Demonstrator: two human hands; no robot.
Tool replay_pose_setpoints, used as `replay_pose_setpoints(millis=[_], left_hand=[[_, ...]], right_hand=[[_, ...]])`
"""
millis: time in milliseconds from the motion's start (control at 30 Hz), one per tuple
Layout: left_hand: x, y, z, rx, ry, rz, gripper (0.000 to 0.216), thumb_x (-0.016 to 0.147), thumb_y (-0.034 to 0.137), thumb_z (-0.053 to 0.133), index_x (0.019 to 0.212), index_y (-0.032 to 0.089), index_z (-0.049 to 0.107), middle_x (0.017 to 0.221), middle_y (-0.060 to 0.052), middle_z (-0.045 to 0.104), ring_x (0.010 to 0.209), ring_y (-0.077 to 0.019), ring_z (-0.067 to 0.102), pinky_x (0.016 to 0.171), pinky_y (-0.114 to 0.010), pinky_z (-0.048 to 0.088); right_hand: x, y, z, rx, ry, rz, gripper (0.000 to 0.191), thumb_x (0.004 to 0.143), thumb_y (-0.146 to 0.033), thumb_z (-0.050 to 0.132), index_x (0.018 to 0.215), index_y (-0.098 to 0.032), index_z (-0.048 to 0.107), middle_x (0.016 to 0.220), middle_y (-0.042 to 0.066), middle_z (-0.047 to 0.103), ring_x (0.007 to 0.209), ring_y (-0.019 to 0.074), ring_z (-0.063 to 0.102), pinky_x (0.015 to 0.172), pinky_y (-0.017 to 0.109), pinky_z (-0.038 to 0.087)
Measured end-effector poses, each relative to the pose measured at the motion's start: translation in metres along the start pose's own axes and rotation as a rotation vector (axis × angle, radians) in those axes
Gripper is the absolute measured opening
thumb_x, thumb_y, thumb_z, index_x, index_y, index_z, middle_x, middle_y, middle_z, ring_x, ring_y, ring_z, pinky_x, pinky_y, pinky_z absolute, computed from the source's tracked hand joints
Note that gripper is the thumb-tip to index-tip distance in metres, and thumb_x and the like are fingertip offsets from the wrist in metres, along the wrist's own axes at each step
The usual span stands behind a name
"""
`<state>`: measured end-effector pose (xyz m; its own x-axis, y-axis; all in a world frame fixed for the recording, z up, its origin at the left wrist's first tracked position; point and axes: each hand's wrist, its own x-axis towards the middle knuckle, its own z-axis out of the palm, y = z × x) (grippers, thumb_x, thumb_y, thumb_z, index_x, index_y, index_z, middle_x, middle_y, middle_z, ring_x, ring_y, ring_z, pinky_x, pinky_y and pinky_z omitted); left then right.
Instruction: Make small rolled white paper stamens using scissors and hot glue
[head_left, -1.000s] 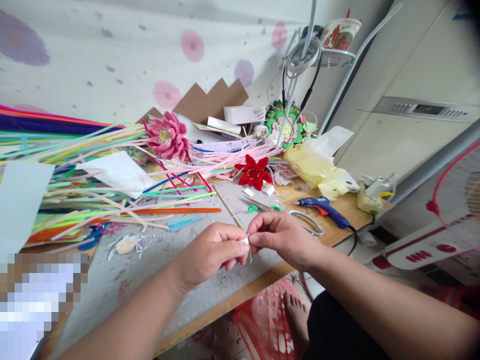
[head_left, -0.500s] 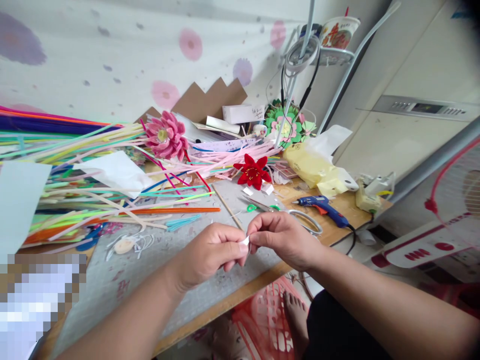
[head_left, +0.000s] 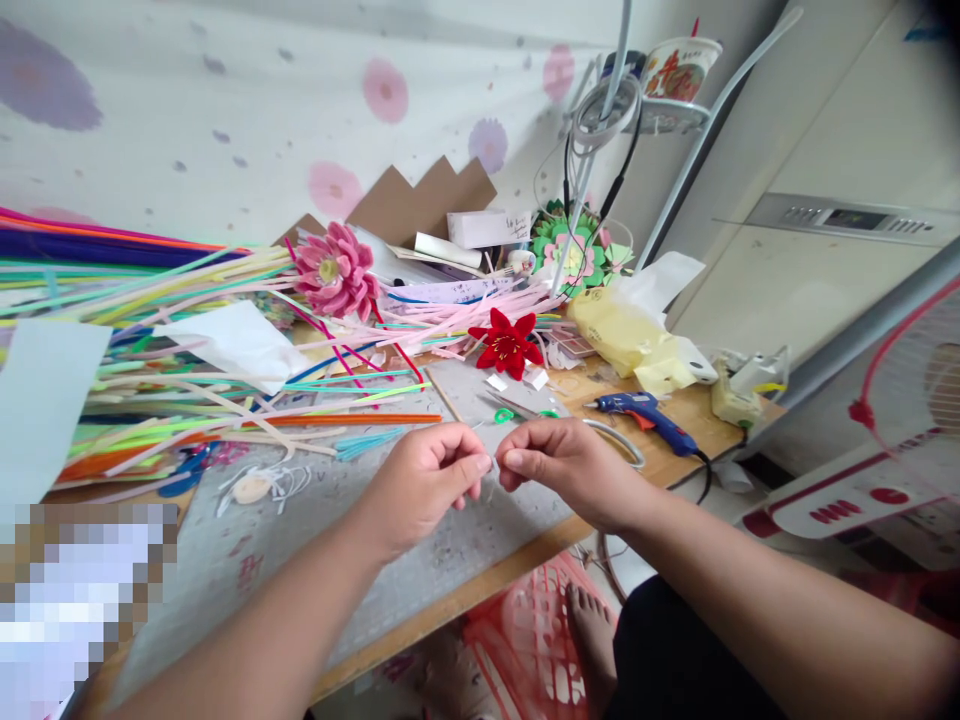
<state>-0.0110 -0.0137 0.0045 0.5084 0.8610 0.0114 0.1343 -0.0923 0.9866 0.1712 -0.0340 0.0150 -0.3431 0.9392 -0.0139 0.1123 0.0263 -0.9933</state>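
Note:
Above the front part of the grey cutting mat (head_left: pixel 315 590), my left hand (head_left: pixel 431 485) and my right hand (head_left: pixel 566 470) face each other, fingertips nearly touching. Thumb and fingers are pinched together on both. Something thin and pale shows in the small gap between them, too fine to name. Just behind my right hand lie scissors (head_left: pixel 551 412) with green parts. A red fuzzy flower (head_left: pixel 505 343) with pointed petals rests farther back, near small white pieces (head_left: pixel 536 379). A thin stick (head_left: pixel 444 393) lies behind my fingers.
Many coloured pipe cleaners (head_left: pixel 187 385) cover the left side. A pink flower (head_left: pixel 337 270) stands among them. A blue glue gun (head_left: pixel 649 418) lies at the right, its cord over the edge. A pale disc with white strings (head_left: pixel 255 487) is on the mat.
The white piece at my left thumb no longer shows. My left hand has shifted slightly up and its fingers have loosened a little; my right hand stays almost in place.

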Motion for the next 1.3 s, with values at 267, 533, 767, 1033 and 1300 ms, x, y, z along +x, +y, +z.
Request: replay_pose_setpoints(millis=[267,533,767,1033,1300], left_hand=[[-0.001,0.000,0.000,-0.009,-0.012,0.005,0.016,0.080,0.028,0.056,0.069,0.016,0.055,0.057,0.004,0.054,0.051,-0.0089,0.047,0.050,-0.021,0.039],[0.000,0.000,0.000,0.118,-0.020,0.030,0.020,0.079,0.031,0.056,0.066,0.015,0.056,0.057,0.003,0.051,0.054,-0.0102,0.045,0.051,-0.022,0.034],[0.000,0.002,0.000,0.200,-0.003,-0.001,0.021,0.078,0.027,0.052,0.061,0.016,0.053,0.056,0.004,0.051,0.054,-0.0105,0.045,0.051,-0.022,0.034],[0.002,0.002,0.004,-0.091,-0.064,-0.126,0.019,0.072,0.033,0.064,0.071,0.015,0.057,0.064,0.000,0.062,0.059,-0.0130,0.058,0.059,-0.026,0.046],[0.004,0.001,0.001,-0.024,0.084,-0.096,0.023,0.078,0.035,0.057,0.066,0.016,0.058,0.050,0.004,0.052,0.047,-0.0089,0.044,0.048,-0.021,0.036]], right_hand=[[0.001,0.000,0.001,0.023,0.010,0.026,0.021,0.073,-0.034,0.069,0.072,-0.014,0.061,0.062,0.000,0.060,0.060,0.0103,0.054,0.060,0.025,0.044],[0.003,-0.006,0.008,-0.565,0.099,-0.103,0.008,0.070,-0.011,0.057,0.066,-0.017,0.058,0.057,-0.003,0.054,0.052,0.0091,0.045,0.050,0.021,0.034],[0.001,-0.004,0.010,-0.609,0.073,-0.137,0.008,0.074,-0.013,0.056,0.071,-0.016,0.063,0.065,0.000,0.061,0.060,0.0117,0.051,0.056,0.022,0.039],[0.002,-0.005,0.007,-0.437,0.159,-0.028,0.010,0.079,-0.017,0.052,0.069,-0.017,0.054,0.060,-0.002,0.054,0.056,0.0107,0.047,0.054,0.022,0.037],[-0.011,0.002,-0.055,-0.614,0.382,0.099,0.016,0.076,-0.009,0.049,0.074,-0.020,0.061,0.065,-0.002,0.063,0.064,0.0131,0.060,0.062,0.022,0.045]])
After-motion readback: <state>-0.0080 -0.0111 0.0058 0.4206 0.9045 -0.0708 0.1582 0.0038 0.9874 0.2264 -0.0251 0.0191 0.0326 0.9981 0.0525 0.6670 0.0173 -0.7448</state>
